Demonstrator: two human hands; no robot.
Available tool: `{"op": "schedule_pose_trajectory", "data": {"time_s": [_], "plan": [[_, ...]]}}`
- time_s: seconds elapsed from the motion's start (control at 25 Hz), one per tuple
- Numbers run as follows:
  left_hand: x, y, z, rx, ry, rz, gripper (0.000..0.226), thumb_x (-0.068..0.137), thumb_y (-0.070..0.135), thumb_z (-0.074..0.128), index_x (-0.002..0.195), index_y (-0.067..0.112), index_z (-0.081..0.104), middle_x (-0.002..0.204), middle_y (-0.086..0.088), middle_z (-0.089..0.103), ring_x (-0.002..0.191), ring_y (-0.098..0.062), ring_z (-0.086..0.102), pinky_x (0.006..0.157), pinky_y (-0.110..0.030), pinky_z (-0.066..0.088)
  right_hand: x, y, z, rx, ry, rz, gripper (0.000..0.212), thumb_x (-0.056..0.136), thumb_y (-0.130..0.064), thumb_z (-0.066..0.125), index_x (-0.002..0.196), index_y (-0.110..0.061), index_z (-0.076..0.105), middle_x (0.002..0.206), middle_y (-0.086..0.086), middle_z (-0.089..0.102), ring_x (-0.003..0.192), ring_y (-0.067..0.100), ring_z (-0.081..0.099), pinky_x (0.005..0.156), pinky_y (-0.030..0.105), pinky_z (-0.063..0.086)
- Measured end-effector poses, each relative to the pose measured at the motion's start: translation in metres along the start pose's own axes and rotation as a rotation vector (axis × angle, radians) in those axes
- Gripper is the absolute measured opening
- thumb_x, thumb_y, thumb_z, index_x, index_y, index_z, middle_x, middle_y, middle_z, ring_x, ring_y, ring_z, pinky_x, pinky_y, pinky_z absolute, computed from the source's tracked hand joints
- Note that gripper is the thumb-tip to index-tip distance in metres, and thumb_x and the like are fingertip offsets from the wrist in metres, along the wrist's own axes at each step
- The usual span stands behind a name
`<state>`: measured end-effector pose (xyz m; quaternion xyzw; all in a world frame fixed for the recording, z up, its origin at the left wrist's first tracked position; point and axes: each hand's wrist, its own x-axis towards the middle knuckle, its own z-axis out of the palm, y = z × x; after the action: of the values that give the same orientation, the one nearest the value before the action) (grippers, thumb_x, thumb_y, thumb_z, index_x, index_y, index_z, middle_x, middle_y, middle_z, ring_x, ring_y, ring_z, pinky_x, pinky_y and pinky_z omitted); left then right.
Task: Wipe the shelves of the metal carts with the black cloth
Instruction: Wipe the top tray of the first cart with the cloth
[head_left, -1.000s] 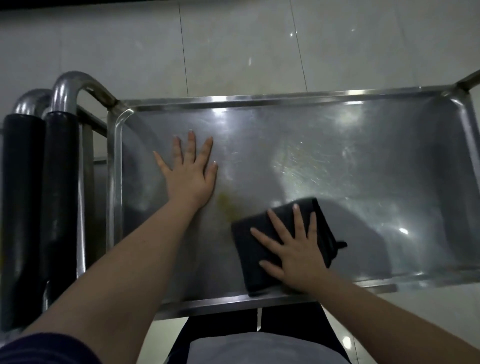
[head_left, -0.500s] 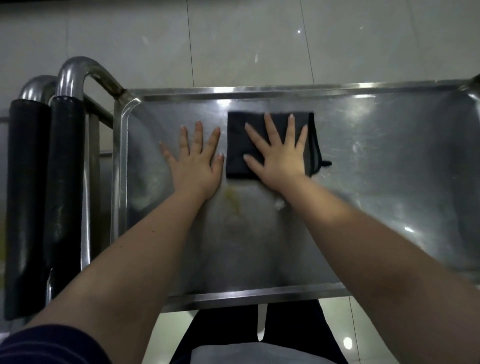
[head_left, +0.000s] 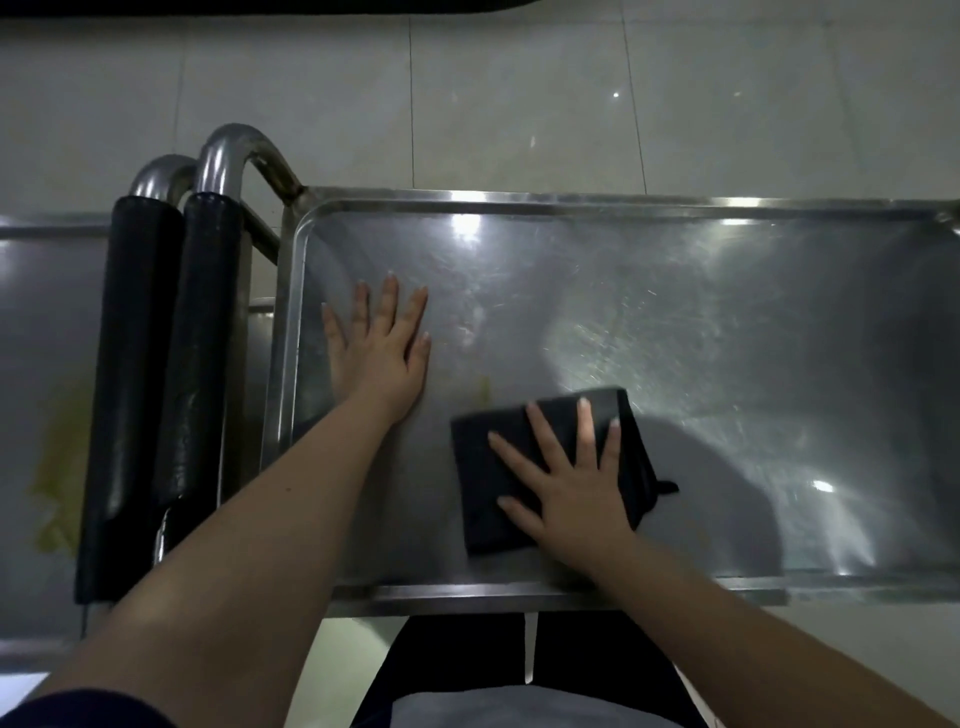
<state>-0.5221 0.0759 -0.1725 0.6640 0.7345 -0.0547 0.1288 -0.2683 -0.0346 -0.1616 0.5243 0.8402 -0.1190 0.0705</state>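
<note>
The metal cart's top shelf (head_left: 701, 322) is a shallow steel tray with a raised rim, scratched and smeared. A folded black cloth (head_left: 483, 483) lies on it near the front edge, left of centre. My right hand (head_left: 566, 483) presses flat on the cloth with spread, straight fingers. My left hand (head_left: 379, 348) rests flat on the bare shelf near the left rim, fingers straight and spread. A yellowish stain (head_left: 483, 392) shows on the shelf between the two hands, just above the cloth.
Two black padded cart handles (head_left: 156, 395) on curved steel tubes stand at the left. A second cart's shelf (head_left: 47, 364) with a yellowish smear lies further left. Pale tiled floor (head_left: 519, 104) is behind the cart; my dark trousers show below the front rim.
My right hand slid the cloth from the near edge to the shelf's far side and has pulled it back to the near edge. My left hand stayed planted.
</note>
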Motion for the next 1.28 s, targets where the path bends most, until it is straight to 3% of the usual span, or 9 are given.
{"op": "schedule_pose_trajectory", "data": {"time_s": [0.16,0.28,0.48,0.68,0.8,0.92,1.12,1.28], "plan": [[-0.001,0.003,0.005,-0.03,0.067,0.01,0.055,0.1,0.052,0.009,0.153,0.042,-0.004,0.164,0.006,-0.006,0.15,-0.022,-0.011,0.117,-0.056,-0.01,0.147,0.022,-0.027,-0.011,0.025,0.184,0.068,0.085,-0.077,0.012,0.146,-0.057,-0.01,0.164,-0.006,-0.009,0.143,0.049,-0.017,0.107,0.072,-0.01],[0.0,0.002,0.006,-0.034,0.091,0.003,0.056,0.099,0.051,0.011,0.154,0.041,0.0,0.164,0.006,-0.002,0.15,-0.022,-0.008,0.117,-0.057,-0.008,0.223,0.034,-0.045,0.006,-0.024,0.307,0.069,0.082,-0.078,0.005,0.145,-0.056,-0.013,0.163,-0.006,-0.015,0.142,0.049,-0.019,0.106,0.072,-0.015],[-0.001,0.005,0.003,-0.024,0.067,-0.015,0.055,0.101,0.052,0.012,0.153,0.044,-0.005,0.164,0.006,-0.009,0.15,-0.022,-0.011,0.117,-0.057,-0.01,0.174,0.023,-0.034,-0.016,-0.009,0.24,0.069,0.084,-0.077,0.008,0.147,-0.054,-0.009,0.164,-0.006,-0.012,0.144,0.046,-0.019,0.109,0.068,-0.015],[-0.003,0.008,-0.003,-0.016,0.006,-0.021,0.054,0.101,0.051,0.008,0.148,0.044,-0.018,0.162,0.006,-0.018,0.149,-0.021,-0.018,0.117,-0.056,-0.01,0.026,0.007,-0.003,0.031,0.029,0.034,0.069,0.09,-0.07,0.033,0.152,-0.047,0.015,0.164,0.002,0.007,0.145,0.051,-0.001,0.108,0.073,0.008],[-0.004,0.01,-0.008,-0.01,-0.021,-0.028,0.056,0.1,0.051,0.01,0.15,0.043,-0.015,0.162,0.005,-0.019,0.148,-0.022,-0.02,0.116,-0.058,-0.014,-0.044,-0.001,0.012,0.008,-0.041,-0.078,0.069,0.089,-0.071,0.034,0.152,-0.045,0.02,0.163,0.004,0.014,0.144,0.053,0.003,0.104,0.076,0.015],[-0.003,0.016,-0.012,-0.081,-0.006,-0.058,0.058,0.1,0.05,0.02,0.154,0.041,-0.002,0.164,0.005,-0.011,0.149,-0.023,-0.018,0.109,-0.059,-0.026,0.014,0.015,-0.004,0.011,0.026,-0.101,0.066,0.09,-0.07,0.032,0.151,-0.049,0.018,0.164,0.001,0.013,0.145,0.051,0.0,0.107,0.075,0.008],[0.001,0.043,-0.005,-0.066,0.013,-0.169,0.06,0.1,0.046,0.021,0.155,0.036,0.0,0.164,0.001,-0.009,0.149,-0.027,-0.016,0.11,-0.062,-0.022,0.2,0.052,-0.049,0.041,0.005,0.191,0.066,0.087,-0.075,0.009,0.147,-0.055,-0.011,0.163,-0.004,-0.015,0.142,0.047,-0.022,0.107,0.068,-0.019],[0.014,0.058,-0.004,-0.067,0.002,-0.099,0.061,0.099,0.048,0.021,0.154,0.039,-0.001,0.164,0.003,-0.008,0.149,-0.026,-0.015,0.112,-0.063,-0.017,0.203,0.069,-0.051,-0.028,-0.006,0.143,0.069,0.083,-0.079,0.002,0.148,-0.055,-0.007,0.164,-0.007,-0.01,0.144,0.045,-0.017,0.108,0.067,-0.018]]}}
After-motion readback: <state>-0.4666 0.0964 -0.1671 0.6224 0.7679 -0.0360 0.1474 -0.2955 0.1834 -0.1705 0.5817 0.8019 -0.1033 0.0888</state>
